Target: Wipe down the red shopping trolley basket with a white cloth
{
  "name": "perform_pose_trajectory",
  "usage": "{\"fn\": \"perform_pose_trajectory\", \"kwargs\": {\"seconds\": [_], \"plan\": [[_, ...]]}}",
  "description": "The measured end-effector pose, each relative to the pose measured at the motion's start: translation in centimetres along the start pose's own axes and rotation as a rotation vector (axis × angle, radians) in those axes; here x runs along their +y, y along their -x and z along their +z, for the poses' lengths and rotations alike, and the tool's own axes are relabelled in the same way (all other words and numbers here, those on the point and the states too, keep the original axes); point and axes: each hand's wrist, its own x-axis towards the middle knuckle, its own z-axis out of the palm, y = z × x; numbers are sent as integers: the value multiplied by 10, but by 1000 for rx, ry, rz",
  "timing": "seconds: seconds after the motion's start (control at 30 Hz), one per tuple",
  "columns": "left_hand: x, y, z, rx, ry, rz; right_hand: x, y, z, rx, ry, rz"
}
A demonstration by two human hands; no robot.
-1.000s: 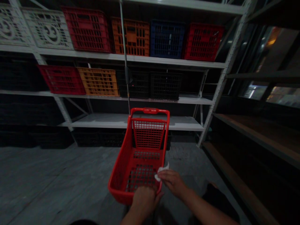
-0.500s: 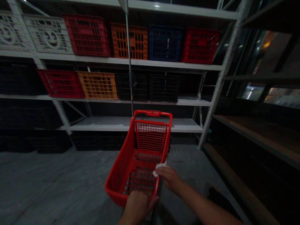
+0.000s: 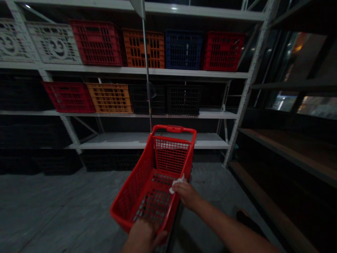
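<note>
A red plastic shopping basket (image 3: 137,186) with a mesh floor and a raised handle (image 3: 173,129) stands in front of me on the grey floor. My left hand (image 3: 143,236) grips its near rim, fingers curled over the edge. My right hand (image 3: 186,194) presses a small white cloth (image 3: 176,183) against the basket's right rim, fingers closed on the cloth. The basket holds nothing that I can see.
White metal shelving (image 3: 147,72) ahead carries red, orange, blue, black and white crates (image 3: 142,49). A thin pole (image 3: 147,70) stands in front of it. Dark wooden shelves (image 3: 286,151) run along the right. Black crates sit under the lowest shelf. Grey floor (image 3: 58,211) lies to the left.
My right hand has slid the white cloth forward along the basket's right rim. The basket has turned slightly, its near end swinging left. My left hand has dropped lower in view.
</note>
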Motion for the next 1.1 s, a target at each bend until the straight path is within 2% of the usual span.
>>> {"fn": "perform_pose_trajectory", "kwargs": {"seconds": [0.1, 0.17, 0.23, 0.3, 0.43, 0.5, 0.57, 0.67, 0.77, 0.83, 0.93, 1.03, 1.1], "plan": [[-13, 11, 5, 22, -15, 46, 54, -16, -17, 55, 118, 104], [-22, 17, 1, -4, 2, 52, 70, -21, -21, 93, 157, 190], [-26, 21, -10, -45, 40, 9, 62, -21, -15, 129, 148, 255], [-22, 16, -26, -68, 95, -88, 35, -16, -1, 141, 93, 290], [6, -16, -48, -68, 155, -331, -27, -10, 29, 86, -47, 270], [19, -34, -47, -53, 108, -413, -41, -13, 35, 53, -67, 237], [24, -46, -42, -48, 65, -460, -36, -18, 32, 19, -43, 193], [18, -50, -35, -36, -1, -499, 0, -24, 8, 17, 64, 190], [10, -48, -33, -7, -28, -487, 42, -28, -19, 85, 177, 291], [8, -48, -33, 4, -33, -482, 53, -31, -24, 149, 222, 386], [10, -48, -34, 26, -41, -472, 31, -32, 1, 203, 191, 472], [11, -46, -36, 36, -60, -463, -11, -30, 39, 148, 58, 385], [9, -45, -38, 43, -74, -468, -26, -29, 50, 93, 17, 323]]}}
